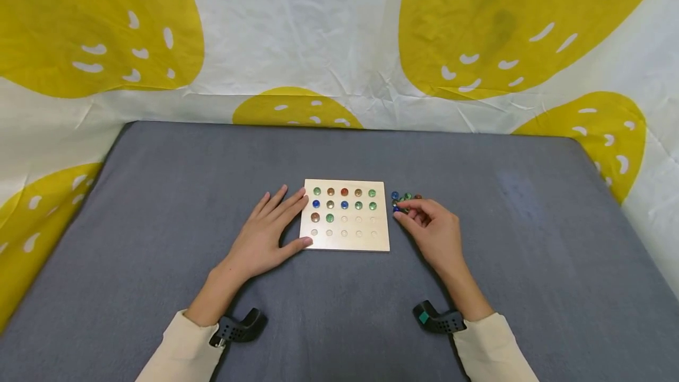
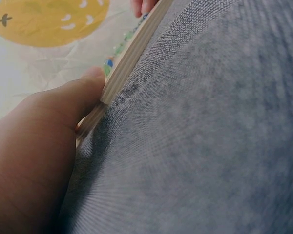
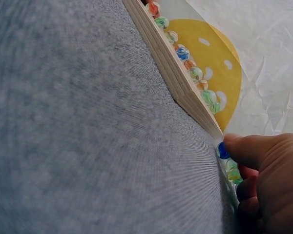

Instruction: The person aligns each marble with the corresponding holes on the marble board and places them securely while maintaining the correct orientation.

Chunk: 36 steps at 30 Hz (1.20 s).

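A pale wooden board [image 1: 345, 243] with rows of round hollows lies flat on the grey cloth. Glass marbles fill its two far rows, and in the third row a brown marble [image 1: 315, 217] and a green marble [image 1: 330, 218] sit at the left. My left hand [image 1: 257, 243] rests along the board's left side, fingers spread, thumb on the near left corner. Right of the board, my right hand [image 1: 437, 231] pinches a blue marble [image 3: 222, 150] between thumb and forefinger, low at the cloth. Its other fingers are curled, partly hiding a cluster of loose marbles [image 1: 407, 197].
Grey cloth [image 1: 339, 311] covers the table around the board. Behind it hangs a white sheet [image 1: 297, 28] with yellow fruit shapes. Each wrist carries a black camera mount [image 1: 241, 326]. The hollows at the right of the third row and along the near row hold no marbles.
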### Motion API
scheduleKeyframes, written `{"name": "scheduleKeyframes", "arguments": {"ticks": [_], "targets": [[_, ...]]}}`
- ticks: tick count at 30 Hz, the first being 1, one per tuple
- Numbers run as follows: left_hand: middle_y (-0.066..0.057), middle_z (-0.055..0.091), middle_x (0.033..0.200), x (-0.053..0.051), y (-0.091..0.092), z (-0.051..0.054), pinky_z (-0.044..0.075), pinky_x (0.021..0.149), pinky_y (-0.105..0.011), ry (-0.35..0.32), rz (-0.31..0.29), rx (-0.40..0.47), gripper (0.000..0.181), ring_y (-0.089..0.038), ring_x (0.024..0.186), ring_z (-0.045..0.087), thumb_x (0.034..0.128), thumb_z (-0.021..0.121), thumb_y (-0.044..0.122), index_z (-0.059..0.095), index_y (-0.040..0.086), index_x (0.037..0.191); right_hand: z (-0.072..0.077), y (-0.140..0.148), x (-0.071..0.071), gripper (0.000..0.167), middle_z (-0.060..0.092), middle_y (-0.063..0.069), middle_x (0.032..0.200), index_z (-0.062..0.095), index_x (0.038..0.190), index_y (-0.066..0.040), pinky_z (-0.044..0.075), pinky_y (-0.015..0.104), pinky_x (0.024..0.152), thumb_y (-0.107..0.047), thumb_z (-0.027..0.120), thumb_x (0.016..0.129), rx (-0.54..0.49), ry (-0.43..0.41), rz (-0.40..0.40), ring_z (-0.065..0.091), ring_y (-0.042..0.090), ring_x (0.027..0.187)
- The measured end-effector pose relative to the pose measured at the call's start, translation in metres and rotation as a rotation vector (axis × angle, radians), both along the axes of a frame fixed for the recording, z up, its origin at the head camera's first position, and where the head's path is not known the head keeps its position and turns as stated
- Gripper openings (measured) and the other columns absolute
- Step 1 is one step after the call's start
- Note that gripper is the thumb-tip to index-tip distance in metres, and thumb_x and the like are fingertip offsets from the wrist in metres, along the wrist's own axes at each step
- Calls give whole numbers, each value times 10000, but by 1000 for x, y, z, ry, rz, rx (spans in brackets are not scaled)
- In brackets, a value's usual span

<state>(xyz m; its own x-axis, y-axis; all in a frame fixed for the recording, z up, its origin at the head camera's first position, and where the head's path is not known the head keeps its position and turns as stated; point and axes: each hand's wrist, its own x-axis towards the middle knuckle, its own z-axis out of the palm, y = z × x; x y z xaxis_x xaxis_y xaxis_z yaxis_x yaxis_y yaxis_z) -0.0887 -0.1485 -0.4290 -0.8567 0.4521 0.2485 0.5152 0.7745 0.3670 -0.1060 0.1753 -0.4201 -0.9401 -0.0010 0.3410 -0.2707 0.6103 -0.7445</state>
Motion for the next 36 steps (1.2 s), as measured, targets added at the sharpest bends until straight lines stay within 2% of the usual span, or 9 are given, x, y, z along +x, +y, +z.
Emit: {"name": "scheduleKeyframes", "arguments": {"ticks": [3,8,11,13,14,16,20,36], "targets": [[-1,297,1544,0,0,1,74,1161,-462,-1,-5,2,773,-278,1435,171,906,525,596,343,138,1502,-1,1,0,140,573,-25,722,757,925,-112,377,171,521,-133,801,794,-53,28,5,480,116,599],[1,297,1545,0,-1,2,75,1159,-469,-2,-3,4,769,-276,1437,166,902,544,580,345,142,1502,0,1,-1,144,582,29,751,752,910,-55,366,151,521,-43,798,774,-135,127,13,459,112,604],[7,295,1545,0,-2,2,78,1158,-473,1,3,4,768,-276,1436,167,901,546,580,345,147,1502,10,-3,4,142,597,92,772,735,879,-3,357,143,513,26,794,753,-127,164,12,451,120,601],[4,298,1544,1,-2,2,81,1157,-476,2,0,5,766,-279,1435,170,901,547,579,347,146,1501,21,-7,9,141,599,136,776,719,856,27,355,142,508,58,791,740,-114,158,5,451,137,593],[1,300,1543,1,-1,2,83,1157,-477,3,0,7,765,-282,1435,172,902,545,579,348,145,1501,20,-6,10,142,605,138,792,718,855,22,357,143,505,53,794,739,-115,148,3,453,141,592],[-2,305,1541,1,-1,1,85,1156,-479,3,-2,9,763,-284,1434,174,904,543,579,351,144,1500,18,-3,11,143,615,117,821,719,862,-3,366,141,507,20,801,747,-105,123,-9,464,135,598],[-3,306,1541,1,1,1,86,1156,-482,5,-4,10,763,-283,1435,172,905,537,585,349,147,1501,-3,10,4,176,605,42,819,734,901,-84,372,142,510,-77,824,750,-87,90,-33,467,111,610],[-8,313,1537,0,1,-3,83,1158,-473,24,-5,9,765,-281,1433,178,907,516,601,357,139,1497,-5,10,3,190,558,13,722,735,887,-93,341,177,508,-116,845,734,18,50,-58,454,105,593]]}}
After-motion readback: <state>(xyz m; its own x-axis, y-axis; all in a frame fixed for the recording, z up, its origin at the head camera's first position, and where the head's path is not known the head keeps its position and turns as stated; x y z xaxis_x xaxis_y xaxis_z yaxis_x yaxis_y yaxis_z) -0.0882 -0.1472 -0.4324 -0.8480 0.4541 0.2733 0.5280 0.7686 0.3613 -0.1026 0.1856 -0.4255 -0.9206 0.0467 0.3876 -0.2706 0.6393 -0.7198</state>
